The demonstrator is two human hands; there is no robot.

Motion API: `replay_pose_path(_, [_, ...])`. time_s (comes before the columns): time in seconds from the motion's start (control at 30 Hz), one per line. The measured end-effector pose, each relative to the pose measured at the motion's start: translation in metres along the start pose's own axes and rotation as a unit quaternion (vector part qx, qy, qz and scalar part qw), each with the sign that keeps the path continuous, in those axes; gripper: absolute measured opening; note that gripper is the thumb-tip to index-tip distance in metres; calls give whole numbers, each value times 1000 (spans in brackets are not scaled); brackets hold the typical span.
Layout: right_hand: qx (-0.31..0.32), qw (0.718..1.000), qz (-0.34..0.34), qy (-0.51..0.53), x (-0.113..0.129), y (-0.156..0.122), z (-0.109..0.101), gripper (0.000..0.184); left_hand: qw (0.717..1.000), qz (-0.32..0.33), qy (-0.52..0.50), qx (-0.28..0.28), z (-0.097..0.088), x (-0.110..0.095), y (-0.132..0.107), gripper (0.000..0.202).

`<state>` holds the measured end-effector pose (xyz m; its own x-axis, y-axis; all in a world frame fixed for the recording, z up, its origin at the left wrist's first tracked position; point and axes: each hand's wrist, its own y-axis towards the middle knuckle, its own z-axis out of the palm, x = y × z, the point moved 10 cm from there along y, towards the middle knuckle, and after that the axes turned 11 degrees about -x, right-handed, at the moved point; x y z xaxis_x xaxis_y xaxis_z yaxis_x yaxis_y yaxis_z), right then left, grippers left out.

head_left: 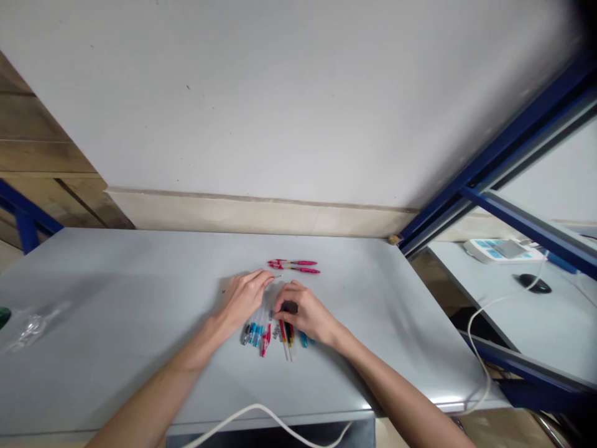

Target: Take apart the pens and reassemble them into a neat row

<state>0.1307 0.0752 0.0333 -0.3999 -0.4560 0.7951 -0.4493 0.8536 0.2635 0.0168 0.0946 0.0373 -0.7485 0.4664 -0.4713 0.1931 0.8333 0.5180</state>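
Note:
My left hand [245, 294] pinches a thin, pale pen part [278, 276] between thumb and fingertips, its end pointing right. Close by, my right hand [301, 308] is curled over the loose pen parts with thumb and fingers bent together; what it holds, if anything, is hidden. Beneath the hands lie clear pen barrels with blue and dark grips [254, 334], a red pen piece [266, 340], small springs [276, 331] and red and black ink refills [286, 339]. A teal piece [303, 340] shows beside my right wrist. Two red pens [298, 266] lie behind the hands.
The grey table [140, 292] meets a pale wall. Clear plastic wrapping [35, 330] lies at the far left. A white cable [261, 407] loops at the front edge. Beyond the blue frame [504, 143] on the right are a black mouse [535, 284] and a white device [501, 250].

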Motion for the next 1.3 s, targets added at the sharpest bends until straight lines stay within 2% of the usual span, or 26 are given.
replay_pose_path(0.07, [-23, 999, 17, 40, -3, 1, -6, 9, 1000, 2, -8, -3, 1, 0, 0, 22])
replay_pose_path(0.13, [-83, 992, 38, 85, -8, 4, -20, 6, 1000, 5, -16, -9, 0, 0, 0, 22])
replay_pose_path(0.27, [-222, 954, 74, 188, -24, 5, -52, 11, 999, 22, -27, -23, -2, -4, 0, 21])
replay_pose_path(0.37, [-251, 928, 112, 250, -37, 4, -57, 19, 999, 38, -32, -19, -2, -9, -1, 20])
replay_pose_path(0.5, [-250, 916, 120, 291, -42, 4, -54, 26, 998, 54, -40, -16, -2, -15, -2, 20])
replay_pose_path(0.73, [-243, 918, 116, 291, -42, 4, -48, 27, 997, 68, -46, -11, 2, -17, -2, 21])
replay_pose_path(0.9, [-228, 941, 86, 236, -33, 4, -43, 24, 995, 85, -42, 3, 6, -21, -4, 22])
replay_pose_path(1.1, [-212, 967, 42, 134, -21, 2, -41, 11, 989, 145, 5, 18, 9, -33, -9, 25])
replay_pose_path(1.3, [-151, 980, 50, 123, -12, 6, -38, 20, 990, 138, -4, 20, 4, -41, -8, 28])
